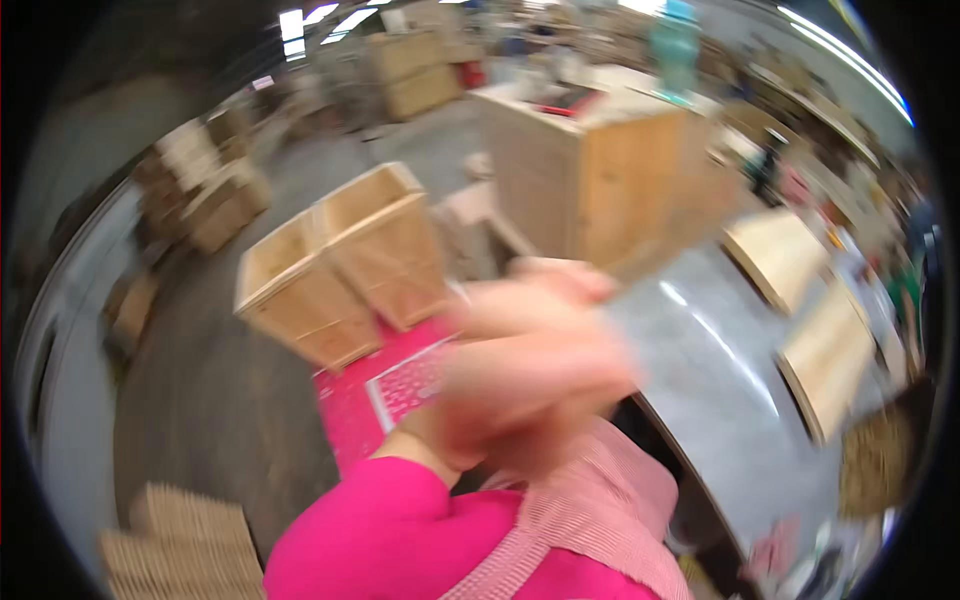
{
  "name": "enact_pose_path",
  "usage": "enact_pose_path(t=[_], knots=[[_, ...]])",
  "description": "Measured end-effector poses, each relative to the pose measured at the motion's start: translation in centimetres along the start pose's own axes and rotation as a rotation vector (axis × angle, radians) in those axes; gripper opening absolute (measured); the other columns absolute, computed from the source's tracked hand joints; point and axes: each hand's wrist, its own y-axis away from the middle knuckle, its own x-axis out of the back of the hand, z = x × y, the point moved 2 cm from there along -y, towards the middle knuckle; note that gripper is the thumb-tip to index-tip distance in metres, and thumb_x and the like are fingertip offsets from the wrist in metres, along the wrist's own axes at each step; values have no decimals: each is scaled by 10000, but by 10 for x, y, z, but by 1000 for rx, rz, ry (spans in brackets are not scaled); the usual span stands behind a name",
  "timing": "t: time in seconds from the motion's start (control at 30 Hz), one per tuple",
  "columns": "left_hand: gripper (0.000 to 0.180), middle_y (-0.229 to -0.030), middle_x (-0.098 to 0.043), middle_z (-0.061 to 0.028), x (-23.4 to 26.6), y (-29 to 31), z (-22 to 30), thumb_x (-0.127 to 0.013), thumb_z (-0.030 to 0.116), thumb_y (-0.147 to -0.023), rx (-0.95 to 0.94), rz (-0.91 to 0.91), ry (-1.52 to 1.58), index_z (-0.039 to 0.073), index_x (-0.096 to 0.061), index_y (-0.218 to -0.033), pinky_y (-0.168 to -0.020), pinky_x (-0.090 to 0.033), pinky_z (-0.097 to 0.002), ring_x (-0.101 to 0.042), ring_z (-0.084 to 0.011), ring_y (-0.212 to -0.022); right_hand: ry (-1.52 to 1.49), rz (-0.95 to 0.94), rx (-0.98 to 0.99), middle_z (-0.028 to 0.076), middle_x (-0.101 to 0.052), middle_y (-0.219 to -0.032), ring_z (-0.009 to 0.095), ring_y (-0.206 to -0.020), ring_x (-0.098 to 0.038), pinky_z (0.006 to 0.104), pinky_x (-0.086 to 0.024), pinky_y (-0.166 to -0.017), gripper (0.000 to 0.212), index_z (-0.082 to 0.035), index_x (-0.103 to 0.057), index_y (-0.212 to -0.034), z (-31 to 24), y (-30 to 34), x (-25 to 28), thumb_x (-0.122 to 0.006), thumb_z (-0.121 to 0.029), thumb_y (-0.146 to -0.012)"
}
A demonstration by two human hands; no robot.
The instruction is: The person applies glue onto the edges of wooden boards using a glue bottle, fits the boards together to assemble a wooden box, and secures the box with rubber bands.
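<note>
My left hand (540,375) reaches across the middle of the view from a bright pink sleeve (360,515). Motion smears its fingers, so whether it grips anything does not show. More blurred fingers (535,290) appear just above it; they may be my right hand's, but I cannot tell. Beyond the hand, to the left, two open-topped wooden boxes (330,270) stand side by side. A pink printed surface (345,410) lies between them and my arm. Pink checked cloth (610,470) covers part of my body.
At right is a shiny grey tabletop (700,330) bearing wooden panels (825,360). A large wooden cabinet (630,185) rises ahead, a teal bottle (675,55) on top. Stacked cardboard (185,545) lies lower left; brown boxes (220,210) stand farther left on the floor.
</note>
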Motion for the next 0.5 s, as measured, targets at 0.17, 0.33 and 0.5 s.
enact_pose_path(t=[0.17, 0.33, 0.5], knots=[[263, -848, -548, 148, -2, -13, 77, -656, 115, -927, 90, 264, 454, 298, -634, -1115, -1042, -311, -369, -503, 37, -681, 380, 267, -30, 243, -707, -906, 355, -856, -709, 419, -529, -741, 269, 21, -711, -977, -135, 84, -31, -626, -220, -895], [208, -869, -600, 142, -46, -15, 52, -669, 202, -909, 246, 158, 807, 313, -661, -1085, -1070, -282, -394, -514, -12, -740, 375, 360, 11, 199, -696, -808, 313, -746, -688, 398, -526, -689, 267, 13, -705, -988, -205, 118, -39, -649, -232, -897], [90, -793, -568, 88, -71, -15, 50, -628, 165, -915, 432, 37, 1221, 247, -594, -920, -996, -351, -366, -508, -55, -715, 369, 423, 11, 182, -697, -787, 302, -716, -684, 384, -526, -668, 266, 9, -704, -996, -237, 130, -29, -658, -235, -899]])
